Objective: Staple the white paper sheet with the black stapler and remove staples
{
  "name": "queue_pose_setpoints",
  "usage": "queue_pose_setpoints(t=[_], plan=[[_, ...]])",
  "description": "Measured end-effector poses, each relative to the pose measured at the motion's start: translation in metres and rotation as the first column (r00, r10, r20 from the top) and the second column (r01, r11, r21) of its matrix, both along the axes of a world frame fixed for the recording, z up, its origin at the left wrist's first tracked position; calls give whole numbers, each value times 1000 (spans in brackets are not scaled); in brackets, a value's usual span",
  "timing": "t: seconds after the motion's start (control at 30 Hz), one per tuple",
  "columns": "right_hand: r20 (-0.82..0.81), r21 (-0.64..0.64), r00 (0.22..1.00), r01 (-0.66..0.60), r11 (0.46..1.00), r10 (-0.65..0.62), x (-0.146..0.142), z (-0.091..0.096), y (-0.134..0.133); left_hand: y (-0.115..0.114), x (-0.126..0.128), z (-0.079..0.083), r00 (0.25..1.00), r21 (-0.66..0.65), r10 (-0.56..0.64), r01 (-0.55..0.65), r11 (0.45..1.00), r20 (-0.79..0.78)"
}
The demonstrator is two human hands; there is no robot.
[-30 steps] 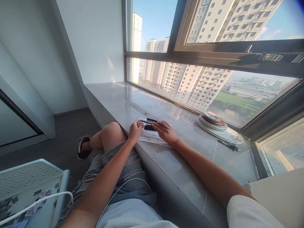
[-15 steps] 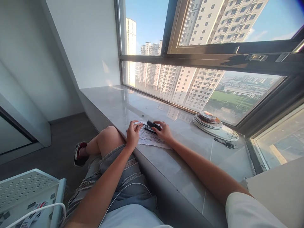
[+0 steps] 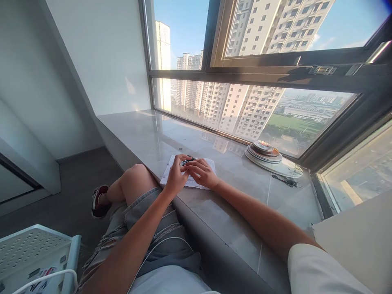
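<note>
A black stapler (image 3: pixel 190 158) rests on the printed paper sheets (image 3: pixel 167 173) on the window ledge, mostly hidden beneath my fingers. My right hand (image 3: pixel 203 173) curls over it from the right. From the left, my left hand (image 3: pixel 177 176) meets it, thumb and fingers pinched close against the stapler. Whatever is between the left fingertips is too small and covered to make out. The fingertips of both hands nearly touch.
A small grey piece (image 3: pixel 180 149) lies beyond the paper. Stacked plates (image 3: pixel 263 154) and dark sunglasses (image 3: pixel 286 181) sit on the ledge (image 3: pixel 235 212) to the right. A white perforated cart (image 3: pixel 33 245) stands at lower left, with a white cable (image 3: pixel 50 277) across it.
My right hand has moved left and down over the stapler, hiding most of it. Its raised top part no longer shows. My left hand has come closer to the right.
</note>
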State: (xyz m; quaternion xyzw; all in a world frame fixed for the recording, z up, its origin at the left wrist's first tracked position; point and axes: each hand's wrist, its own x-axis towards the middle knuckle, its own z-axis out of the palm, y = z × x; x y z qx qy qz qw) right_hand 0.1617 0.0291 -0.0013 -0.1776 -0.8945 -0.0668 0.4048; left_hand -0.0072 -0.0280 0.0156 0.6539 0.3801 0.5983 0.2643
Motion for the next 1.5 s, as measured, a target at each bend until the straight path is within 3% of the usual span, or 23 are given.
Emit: queue_pose_setpoints(t=[0.2,0.33,0.43,0.5,0.57,0.63,0.7,0.77,0.83,0.93,1.03,1.17,1.27,1.33,1.4,1.47,1.5], plan=[[-8,-56,1000,-20,998,20,2,2,1,10,-2,-7,995,-48,55,-51,998,78],[-54,-48,997,-55,997,52,-2,2,1,10,3,-9,996,-86,61,-55,995,59],[-89,-65,994,-67,996,61,2,4,7,1,6,-4,995,-45,100,-100,994,2],[-164,-107,986,7,994,-25,13,6,18,0,3,3,972,46,223,-220,974,-76],[-249,-187,945,167,968,-211,32,7,36,10,-7,12,912,151,374,-351,924,-167],[-214,-308,871,370,876,-443,54,5,55,35,-20,20,847,197,451,-410,891,-279],[13,-423,778,574,701,-628,73,-1,72,71,-35,23,797,144,436,-415,898,-418],[238,-450,692,700,555,-681,84,-7,84,110,-46,23,745,50,397,-441,896,-536],[338,-437,664,738,514,-667,87,-13,90,145,-54,19,689,-43,310,-444,895,-655],[358,-427,678,731,533,-642,84,-19,94,182,-59,13,667,-140,164,-378,915,-727],[392,-429,673,737,522,-628,82,-20,94,201,-60,8,667,-182,85,-320,930,-740],[356,-454,663,738,499,-658,81,-19,94,204,-61,0,655,-208,45,-303,930,-754],[281,-464,682,713,526,-675,81,-17,94,196,-66,-4,653,-187,75,-322,928,-753],[206,-453,708,681,575,-676,80,-14,91,187,-68,-4,663,-163,115,-343,925,-740],[87,-427,756,616,661,-648,78,-10,84,174,-68,-3,681,-134,168,-367,920,-713],[-60,-394,848,464,793,-526,71,-3,73,158,-65,-2,763,-138,213,-367,920,-611],[-117,-374,900,353,858,-421,65,0,66,148,-63,-3,843,-170,219,-339,925,-491]])
